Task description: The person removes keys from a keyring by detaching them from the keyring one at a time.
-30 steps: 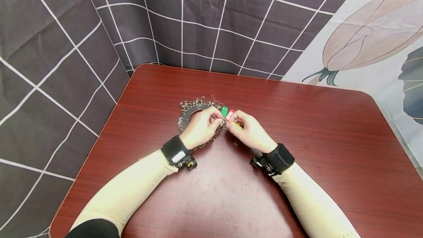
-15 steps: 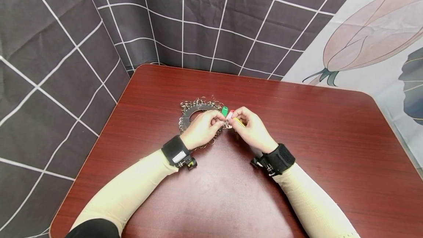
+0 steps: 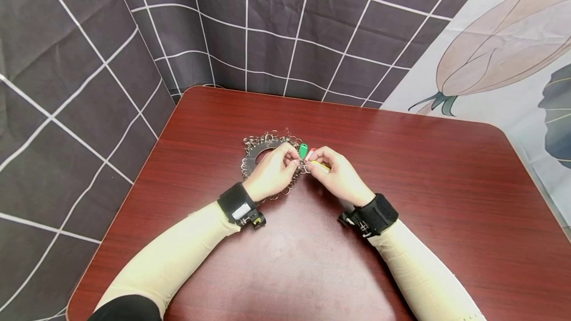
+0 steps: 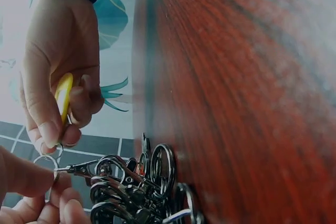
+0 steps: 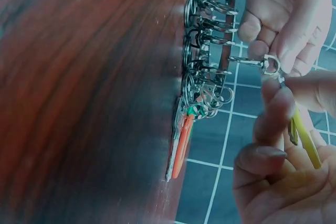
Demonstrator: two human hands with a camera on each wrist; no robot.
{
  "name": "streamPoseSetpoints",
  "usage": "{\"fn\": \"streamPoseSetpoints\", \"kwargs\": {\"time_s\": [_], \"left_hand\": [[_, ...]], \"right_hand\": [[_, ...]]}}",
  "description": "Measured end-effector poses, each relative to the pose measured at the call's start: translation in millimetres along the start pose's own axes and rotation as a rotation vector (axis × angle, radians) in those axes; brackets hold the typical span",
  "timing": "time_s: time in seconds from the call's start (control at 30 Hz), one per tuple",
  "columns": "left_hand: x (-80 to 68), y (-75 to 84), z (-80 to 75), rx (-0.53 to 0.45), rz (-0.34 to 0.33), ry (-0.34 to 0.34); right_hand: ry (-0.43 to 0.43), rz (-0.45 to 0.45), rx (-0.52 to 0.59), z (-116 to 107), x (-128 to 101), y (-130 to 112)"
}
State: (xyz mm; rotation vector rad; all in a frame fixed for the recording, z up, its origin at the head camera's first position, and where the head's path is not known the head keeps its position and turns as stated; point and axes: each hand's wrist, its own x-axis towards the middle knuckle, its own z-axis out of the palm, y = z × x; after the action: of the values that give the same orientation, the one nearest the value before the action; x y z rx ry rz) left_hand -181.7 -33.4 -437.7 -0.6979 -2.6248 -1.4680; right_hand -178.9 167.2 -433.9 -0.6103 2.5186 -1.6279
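Observation:
My left hand (image 3: 273,171) pinches a metal split ring (image 4: 46,162) between thumb and fingers. That ring hangs from a small clasp (image 4: 79,169) on a dark, flat ring-shaped key holder (image 3: 251,156). My right hand (image 3: 336,172) holds a yellow key tag (image 5: 307,139), its tip and small ring pinched close beside the split ring. Whether the two rings are linked is too small to tell. A green key tag (image 3: 303,150) and a red key tag (image 3: 311,153) lie just beyond the fingertips, at the holder's right side.
Several metal rings and clasps (image 4: 126,187) line the holder's edge. Everything rests on a reddish-brown table (image 3: 424,172). A dark grid-patterned cloth (image 3: 276,24) hangs behind and to the left, with a flower-printed cloth (image 3: 504,53) at the right.
My left fingertips reached right, then drew back a little. The right hand has shifted slightly left and down with the yellow key tag. The holder stays in place.

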Motion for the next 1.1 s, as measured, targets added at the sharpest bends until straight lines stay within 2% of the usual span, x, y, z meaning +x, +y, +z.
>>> {"fn": "streamPoseSetpoints", "kwargs": {"time_s": [0.27, 0.43, 0.63, 0.83, 1.0, 1.1], "left_hand": [[0.0, 1.0, -1.0, -0.008, 0.011, 0.047], [0.4, 0.7, -1.8, -0.001, 0.021, 0.048], [1.2, 0.8, -2.0, 0.022, 0.015, -0.004], [1.4, 0.3, -1.0, 0.05, -0.011, -0.111], [1.6, -1.2, 0.0, 0.049, -0.014, -0.122], [1.4, -1.1, -0.1, 0.016, -0.019, -0.125]], "right_hand": [[-0.042, 0.041, -0.031, 1, -2, -3], [-0.03, 0.022, -0.053, 0, -3, -18], [0.004, -0.007, -0.036, -2, -7, -40], [0.055, -0.019, 0.007, -1, -6, -40], [0.065, -0.031, 0.008, -1, -5, -38], [0.075, -0.032, 0.001, -1, -5, -37]]}}
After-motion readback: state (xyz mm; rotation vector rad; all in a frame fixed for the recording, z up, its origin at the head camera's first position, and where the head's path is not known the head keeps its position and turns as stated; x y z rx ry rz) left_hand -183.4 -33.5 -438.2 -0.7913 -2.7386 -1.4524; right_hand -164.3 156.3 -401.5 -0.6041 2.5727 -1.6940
